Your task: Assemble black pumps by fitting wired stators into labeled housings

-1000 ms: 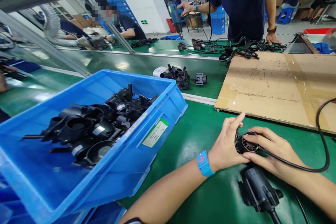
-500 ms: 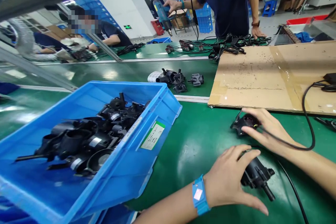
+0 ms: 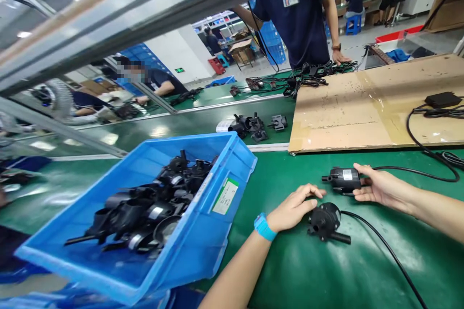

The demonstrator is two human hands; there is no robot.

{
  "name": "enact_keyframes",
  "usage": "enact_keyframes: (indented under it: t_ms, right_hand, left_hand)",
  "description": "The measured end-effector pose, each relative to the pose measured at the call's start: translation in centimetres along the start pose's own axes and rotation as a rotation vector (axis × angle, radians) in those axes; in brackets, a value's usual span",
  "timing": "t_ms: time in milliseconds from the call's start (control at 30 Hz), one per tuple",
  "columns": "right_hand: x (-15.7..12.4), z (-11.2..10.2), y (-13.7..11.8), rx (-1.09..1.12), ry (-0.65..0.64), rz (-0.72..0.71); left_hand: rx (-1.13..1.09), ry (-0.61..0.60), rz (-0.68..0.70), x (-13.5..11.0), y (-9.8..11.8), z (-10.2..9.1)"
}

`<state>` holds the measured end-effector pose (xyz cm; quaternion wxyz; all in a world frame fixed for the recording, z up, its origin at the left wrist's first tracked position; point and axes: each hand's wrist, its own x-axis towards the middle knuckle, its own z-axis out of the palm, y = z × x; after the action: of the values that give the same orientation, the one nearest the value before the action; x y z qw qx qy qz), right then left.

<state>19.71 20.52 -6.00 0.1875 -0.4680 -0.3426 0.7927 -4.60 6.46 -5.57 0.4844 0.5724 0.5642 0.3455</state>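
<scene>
Two black pump units lie on the green bench. The farther pump (image 3: 342, 179) has a white label on top and a black cable running right; my right hand (image 3: 375, 186) touches its right end with the fingers spread. My left hand (image 3: 293, 206), with a blue wristband, rests with its fingertips against the nearer pump (image 3: 324, 221), which has short spouts and its own cable trailing to the lower right. Neither hand is closed around a pump.
A tilted blue bin (image 3: 203, 231) holding several black pump housings stands at the left. A cardboard sheet (image 3: 362, 106) lies beyond the pumps, with a black adapter (image 3: 442, 100) on it. More black parts (image 3: 250, 125) sit on the conveyor. A person in dark blue stands behind tangled cables (image 3: 308, 75).
My right hand set the labelled pump down farther right. My left hand moved onto the other pump, which now lies turned with its spouts forward. The view tilted up.
</scene>
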Motion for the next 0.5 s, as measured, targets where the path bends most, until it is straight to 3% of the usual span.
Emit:
enact_keyframes:
  t_ms: [100,167,267,333,400,500]
  right_hand:
    - [0.9,0.1,0.4,0.041,-0.024,0.004]
    - [1.6,0.2,0.4,0.049,-0.036,0.002]
    - [2.8,1.1,0.1,0.043,-0.045,-0.011]
    - [3.3,2.0,0.0,0.030,-0.050,-0.023]
    - [3.1,2.4,0.8,0.013,-0.071,-0.016]
    - [0.9,1.5,3.3,-0.140,-0.104,-0.032]
  left_hand:
    - [0.117,0.336,-0.017,-2.2,0.9,0.5]
    - [0.222,0.440,0.006,-3.2,1.4,1.9]
    - [0.423,0.402,0.090,-3.0,1.6,3.7]
    - [0.404,0.401,0.099,-2.3,1.3,3.9]
    - [0.291,0.398,0.072,-2.1,0.9,3.4]
    - [0.267,0.210,0.057,-3.3,0.6,1.7]
